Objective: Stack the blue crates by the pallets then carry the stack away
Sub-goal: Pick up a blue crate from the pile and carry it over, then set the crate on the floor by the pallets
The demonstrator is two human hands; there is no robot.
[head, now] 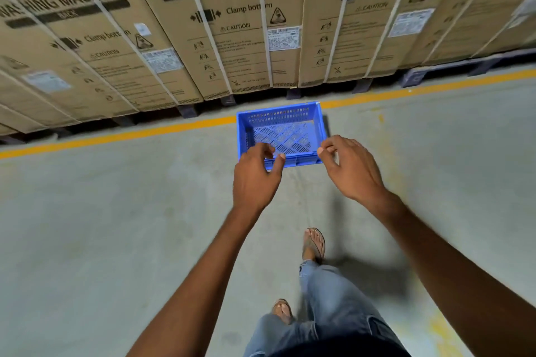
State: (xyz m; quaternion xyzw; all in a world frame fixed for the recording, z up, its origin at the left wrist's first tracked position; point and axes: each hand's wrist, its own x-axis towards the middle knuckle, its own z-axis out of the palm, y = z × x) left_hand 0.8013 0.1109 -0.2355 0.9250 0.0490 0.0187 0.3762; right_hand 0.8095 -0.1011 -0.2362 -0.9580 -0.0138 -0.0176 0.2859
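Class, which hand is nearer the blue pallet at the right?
Right. The right hand is at the blue crate's near right corner, toward that pallet; the left hand is over the crate's near left corner, farther away.

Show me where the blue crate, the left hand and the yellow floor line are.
blue crate (pixel 280 117): head view, its far perforated wall.
left hand (pixel 253 178): head view, the back of the hand.
yellow floor line (pixel 116 138): head view, the stripe left of the crate.

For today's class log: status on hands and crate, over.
Left hand and right hand open, holding nothing. Blue perforated plastic crate on floor by yellow line. Path clear.
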